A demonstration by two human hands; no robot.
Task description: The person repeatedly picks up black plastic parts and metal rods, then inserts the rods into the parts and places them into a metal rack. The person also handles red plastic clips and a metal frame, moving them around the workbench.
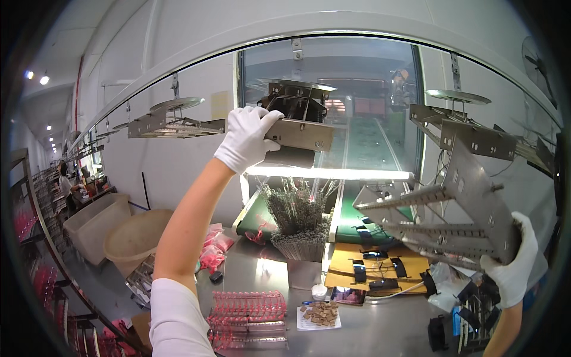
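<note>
My left hand (247,138), in a white glove, is raised and closed round the edge of a metal hanging bracket (304,134) below the overhead rail. Its thumb presses the near plate. At the right, my gloved right hand (516,262) grips the end plate of a slotted metal rack (480,199), holding it tilted above the table. Some of the right fingers are hidden behind that plate. The rack's toothed bars point left toward the green conveyor belt.
More metal brackets (172,126) hang left and right from the rail (333,37). On the steel table (262,259) are a bin of thin wire parts (297,238), red-coated racks (248,315), brown pieces (321,313), a phone (348,296) and black parts on yellow board (342,271). Tubs (140,238) stand left.
</note>
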